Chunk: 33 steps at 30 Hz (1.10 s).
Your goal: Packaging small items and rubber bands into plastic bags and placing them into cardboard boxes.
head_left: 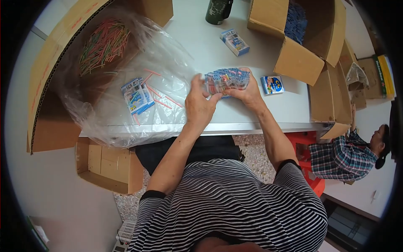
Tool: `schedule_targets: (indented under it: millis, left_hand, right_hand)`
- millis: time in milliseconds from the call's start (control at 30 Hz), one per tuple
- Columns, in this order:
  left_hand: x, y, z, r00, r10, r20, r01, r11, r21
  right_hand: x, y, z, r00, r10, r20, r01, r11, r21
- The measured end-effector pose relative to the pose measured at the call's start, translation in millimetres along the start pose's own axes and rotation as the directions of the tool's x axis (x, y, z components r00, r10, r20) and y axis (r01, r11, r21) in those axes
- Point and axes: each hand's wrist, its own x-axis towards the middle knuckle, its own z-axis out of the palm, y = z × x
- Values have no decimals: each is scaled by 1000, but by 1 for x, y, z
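Above the white table, in front of me, a bunch of small blue-and-white packets (pixel 228 80) stands side by side, with reddish contents showing through. My right hand (pixel 250 94) grips its right end, thumb across the front. My left hand (pixel 199 103) is curled at its left end, with the thumb against the lower edge and the fingertips slightly blurred. To the right of my right hand lies a blue packet (pixel 273 85). Farther off is a blue-and-white packet (pixel 234 42). More flat packets (pixel 137 96) lie left of my left hand on clear plastic, among loose pink sticks (pixel 162 103).
At left, a large carton (pixel 54 130) lined with a clear plastic bag (pixel 159 46) holds many pink and green sticks (pixel 105 44). An open carton (pixel 300 59) at right holds blue pieces (pixel 296 23). A dark green bottle (pixel 218 11) stands at the back. Another person (pixel 348 155) sits at right.
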Motion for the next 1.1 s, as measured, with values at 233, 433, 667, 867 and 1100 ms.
schedule_targets:
  millis: [233,433,667,867,1100]
  left_hand:
    - [4,11,7,989,142,40,-143,989,45]
    - [23,11,20,878,458,141,-466,885,27]
    - [31,15,40,934,87,347,4,967,-253]
    - [37,13,40,906,238,351,-191,968,-163]
    - [26,20,47,904,108,413,16,958,-287]
  right_hand:
    - [-14,-2,-14,996,-91,-14,90,995,-53]
    - [-10,0,-32,961,-274,-36,277,950,143]
    - [-10,1,-45,997,-73,13,73,996,-54]
    - [-8,-7,-56,986,-138,89,136,990,34]
    - [-22,0,-62,992,-76,97,82,995,-58]
